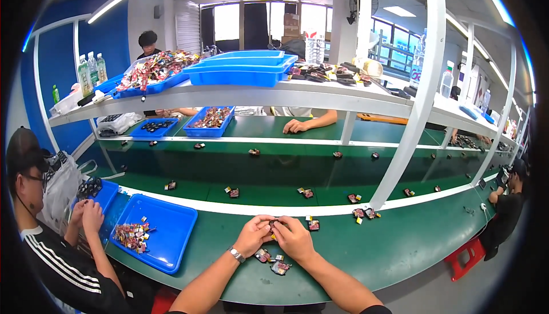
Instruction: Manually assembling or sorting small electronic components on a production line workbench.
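Observation:
My left hand [253, 236], with a metal watch on its wrist, and my right hand [294, 238] meet over the green bench. Both hands have their fingers closed round a small dark-and-red piece [274, 224] with a yellow bit at its lower side; its exact kind is too small to make out. Just below my hands, several similar pieces [279, 267] with white and yellow tabs lie on the bench. Another such piece [313, 224] rests right of my right hand, and a close pair [366, 214] lies farther right.
A blue tray [186, 222] holding a heap of small pieces stands left of my hands. Beyond the white rail, spaced pieces [307, 193] lie on a dark green belt [269, 171]. A white post [409, 108] rises at right. Co-workers sit at left, right and across.

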{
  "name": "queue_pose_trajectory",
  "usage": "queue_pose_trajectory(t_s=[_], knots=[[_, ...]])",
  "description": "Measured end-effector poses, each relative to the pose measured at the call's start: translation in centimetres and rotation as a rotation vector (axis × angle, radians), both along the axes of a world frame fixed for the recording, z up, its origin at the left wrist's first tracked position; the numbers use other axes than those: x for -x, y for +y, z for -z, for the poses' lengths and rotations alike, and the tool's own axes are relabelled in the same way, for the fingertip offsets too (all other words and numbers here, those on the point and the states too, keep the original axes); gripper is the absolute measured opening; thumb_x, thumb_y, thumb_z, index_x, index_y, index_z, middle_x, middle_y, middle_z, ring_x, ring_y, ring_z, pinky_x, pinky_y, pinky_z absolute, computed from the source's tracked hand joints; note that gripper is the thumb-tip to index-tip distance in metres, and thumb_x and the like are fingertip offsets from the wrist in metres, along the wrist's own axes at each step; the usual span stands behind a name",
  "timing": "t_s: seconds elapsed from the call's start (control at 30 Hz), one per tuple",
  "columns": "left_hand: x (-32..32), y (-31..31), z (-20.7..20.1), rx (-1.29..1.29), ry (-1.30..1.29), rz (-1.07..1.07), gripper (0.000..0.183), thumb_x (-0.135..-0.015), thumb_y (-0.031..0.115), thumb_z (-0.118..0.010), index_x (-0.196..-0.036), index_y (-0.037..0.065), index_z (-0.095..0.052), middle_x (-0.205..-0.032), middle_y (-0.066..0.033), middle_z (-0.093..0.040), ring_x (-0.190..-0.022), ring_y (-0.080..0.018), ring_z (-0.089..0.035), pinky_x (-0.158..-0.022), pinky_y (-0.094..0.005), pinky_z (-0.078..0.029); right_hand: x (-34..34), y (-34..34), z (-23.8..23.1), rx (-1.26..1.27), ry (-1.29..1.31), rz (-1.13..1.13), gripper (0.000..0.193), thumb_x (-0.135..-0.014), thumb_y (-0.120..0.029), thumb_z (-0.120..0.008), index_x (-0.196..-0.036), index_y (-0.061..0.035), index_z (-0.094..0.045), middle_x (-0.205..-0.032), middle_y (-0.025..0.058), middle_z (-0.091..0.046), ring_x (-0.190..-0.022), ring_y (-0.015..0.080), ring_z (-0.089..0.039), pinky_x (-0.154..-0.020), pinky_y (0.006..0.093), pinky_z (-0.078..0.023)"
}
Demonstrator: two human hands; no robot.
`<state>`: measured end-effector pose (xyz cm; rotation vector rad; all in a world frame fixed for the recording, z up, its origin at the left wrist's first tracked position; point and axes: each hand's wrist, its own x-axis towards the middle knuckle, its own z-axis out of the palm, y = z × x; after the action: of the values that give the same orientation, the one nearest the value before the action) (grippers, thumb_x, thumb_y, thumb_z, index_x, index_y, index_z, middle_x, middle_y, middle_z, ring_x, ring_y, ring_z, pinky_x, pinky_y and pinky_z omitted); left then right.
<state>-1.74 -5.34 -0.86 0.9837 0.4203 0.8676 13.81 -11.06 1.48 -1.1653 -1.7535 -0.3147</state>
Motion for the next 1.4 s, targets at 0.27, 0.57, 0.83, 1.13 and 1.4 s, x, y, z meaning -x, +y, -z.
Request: queue_pose_trajectory(t_s=[0.27,0.57,0.83,1.13,1.4], knots=[[-0.1,-0.1,0.1,-0.011,0.006,-0.004,0.024,-0.097,0.005,-0.049,-0.121,0.003,-0.048,-0.116,-0.0099,-0.061,-0.105,-0.0186,-0.061,-0.091,-0.0355,-0.053,0.1,0.1,0.0,-0.037,-0.05,0.035,0.016,-0.078,-0.008,-0.072,-0.093,-0.0061,-0.068,-0.097,0.0064,-0.065,-0.077,0.0211,-0.066,-0.062,0.0312,-0.056],[0.0,-0.2,0.1,0.009,0.02,-0.035,0.025,-0.096,0.003,-0.049,-0.121,0.002,-0.047,-0.113,-0.0092,-0.062,-0.102,-0.0166,-0.062,-0.087,-0.0346,-0.056,-0.5,0.5,0.1,-0.092,-0.106,0.005,0.02,-0.073,-0.009,-0.064,-0.093,-0.0057,-0.065,-0.095,0.0066,-0.064,-0.084,0.022,-0.064,-0.068,0.0318,-0.053],[-0.3,-0.3,-0.4,0.032,0.008,-0.084,0.024,-0.096,0.002,-0.048,-0.12,0.001,-0.046,-0.112,-0.0093,-0.063,-0.098,-0.0163,-0.063,-0.085,-0.0358,-0.056,-0.4,0.9,0.7,-0.097,-0.039,0.006,0.019,-0.072,-0.004,-0.069,-0.091,-0.0068,-0.068,-0.087,0.0052,-0.061,-0.079,0.0225,-0.062,-0.063,0.032,-0.052],[-0.6,-0.3,0.1,-0.002,0.078,-0.127,0.024,-0.096,0.002,-0.049,-0.119,0.002,-0.046,-0.111,-0.0106,-0.063,-0.099,-0.0191,-0.064,-0.085,-0.0353,-0.056,-0.4,1.0,1.0,-0.024,0.017,0.013,0.015,-0.076,-0.011,-0.073,-0.091,-0.0071,-0.069,-0.093,0.0059,-0.062,-0.078,0.0229,-0.061,-0.065,0.0337,-0.052],[-0.1,0.2,0.0,-0.006,0.041,-0.12,0.029,-0.096,0.004,-0.049,-0.125,0.002,-0.044,-0.114,-0.0095,-0.061,-0.102,-0.019,-0.062,-0.088,-0.0375,-0.054,0.7,0.9,1.3,0.105,0.069,0.012,0.028,-0.075,-0.015,-0.074,-0.1,-0.0049,-0.069,-0.111,0.0121,-0.064,-0.092,0.0274,-0.064,-0.078,0.0359,-0.055]])
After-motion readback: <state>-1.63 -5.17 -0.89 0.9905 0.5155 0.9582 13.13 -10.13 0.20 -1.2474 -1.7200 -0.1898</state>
